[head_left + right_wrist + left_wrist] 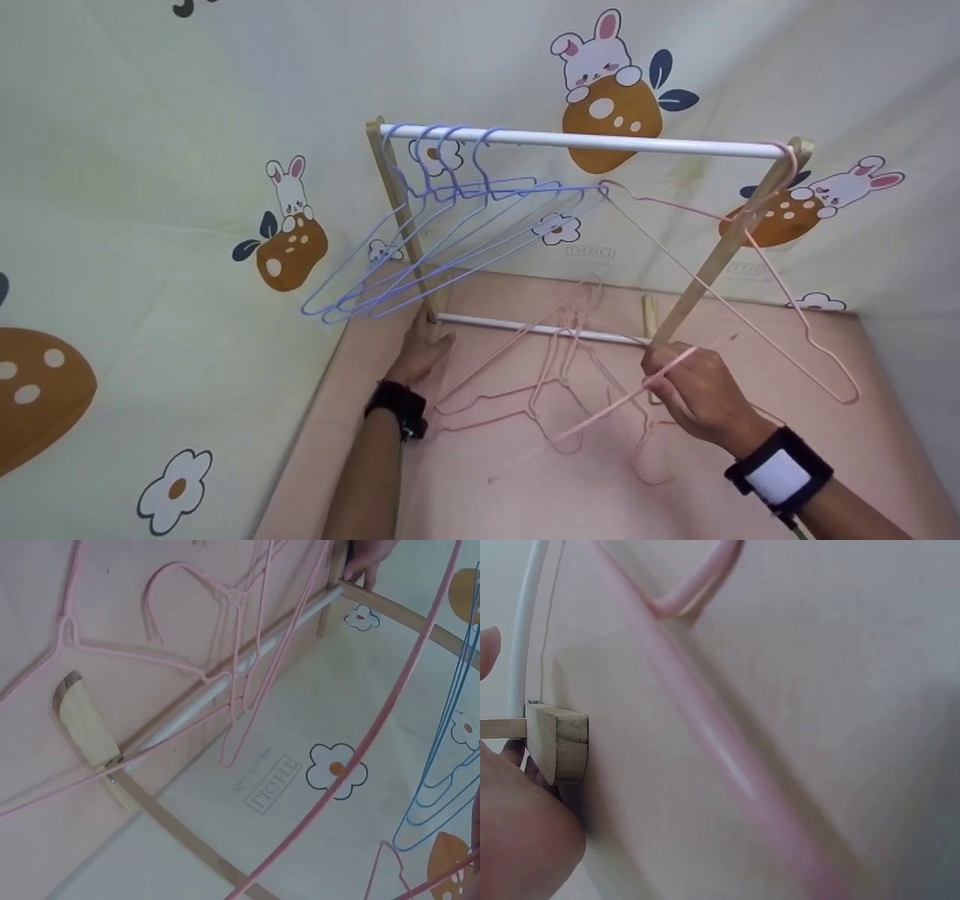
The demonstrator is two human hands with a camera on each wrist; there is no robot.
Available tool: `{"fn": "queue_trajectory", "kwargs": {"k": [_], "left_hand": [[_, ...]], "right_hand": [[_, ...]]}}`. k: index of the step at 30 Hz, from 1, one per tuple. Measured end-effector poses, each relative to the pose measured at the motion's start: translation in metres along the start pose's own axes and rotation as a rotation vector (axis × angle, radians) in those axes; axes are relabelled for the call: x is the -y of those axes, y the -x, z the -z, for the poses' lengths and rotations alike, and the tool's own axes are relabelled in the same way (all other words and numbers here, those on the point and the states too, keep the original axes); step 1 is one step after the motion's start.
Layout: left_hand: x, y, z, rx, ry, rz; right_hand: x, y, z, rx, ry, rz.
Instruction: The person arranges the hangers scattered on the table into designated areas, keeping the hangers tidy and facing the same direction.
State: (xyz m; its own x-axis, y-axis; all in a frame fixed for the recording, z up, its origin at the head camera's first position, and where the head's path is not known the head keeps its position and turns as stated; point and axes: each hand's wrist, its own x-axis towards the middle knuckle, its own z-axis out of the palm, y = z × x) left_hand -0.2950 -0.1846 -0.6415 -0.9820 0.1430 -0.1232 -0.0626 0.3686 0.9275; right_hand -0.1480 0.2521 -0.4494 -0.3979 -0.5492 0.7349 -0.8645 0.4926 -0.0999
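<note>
A small garment rack has a white top bar [585, 140], wooden side posts and a white lower bar [517, 326]. My left hand [420, 356] grips the foot of its left post, the fingers partly hidden behind the wooden foot [559, 742]. Near the base of the right post [701, 277], my right hand [697, 386] holds a pink hanger [607, 411], seen almost edge-on. Several blue hangers [487, 161] hang toward the bar's left end, and another pink hanger [780, 277] hangs at its right end. In the right wrist view the held hanger's pink wire [337, 772] crosses close to the camera.
Several loose pink hangers [559, 382] lie overlapping on the pink surface [540, 495] in front of and under the rack. Behind and to the left rises a pale cloth wall [465, 60] printed with rabbits and flowers. A wooden foot [86, 716] extends from the right post.
</note>
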Motion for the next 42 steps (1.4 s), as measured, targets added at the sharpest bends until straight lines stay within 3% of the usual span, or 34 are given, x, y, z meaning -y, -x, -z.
{"fn": "queue_trajectory", "kwargs": {"k": [10, 16, 22, 28, 35, 42], "left_hand": [[0.007, -0.004, -0.001, -0.007, 0.038, -0.048], [0.006, -0.004, -0.001, -0.007, 0.002, -0.037], [0.004, -0.004, -0.001, -0.003, -0.020, 0.004], [0.000, -0.002, -0.002, -0.001, -0.030, 0.023], [-0.009, 0.005, -0.004, -0.043, -0.058, -0.068], [-0.014, 0.010, -0.006, -0.096, -0.207, -0.091]], "right_hand": [[-0.001, -0.016, 0.031, -0.110, 0.156, -0.203], [-0.006, -0.026, 0.044, -0.189, 0.295, -0.270], [-0.014, -0.036, 0.049, -0.279, 0.394, -0.391], [-0.023, -0.049, 0.047, -0.220, 0.447, -0.473], [-0.032, -0.067, 0.034, -0.134, 0.458, -0.533], [-0.032, -0.086, 0.031, -0.058, 0.424, -0.655]]}}
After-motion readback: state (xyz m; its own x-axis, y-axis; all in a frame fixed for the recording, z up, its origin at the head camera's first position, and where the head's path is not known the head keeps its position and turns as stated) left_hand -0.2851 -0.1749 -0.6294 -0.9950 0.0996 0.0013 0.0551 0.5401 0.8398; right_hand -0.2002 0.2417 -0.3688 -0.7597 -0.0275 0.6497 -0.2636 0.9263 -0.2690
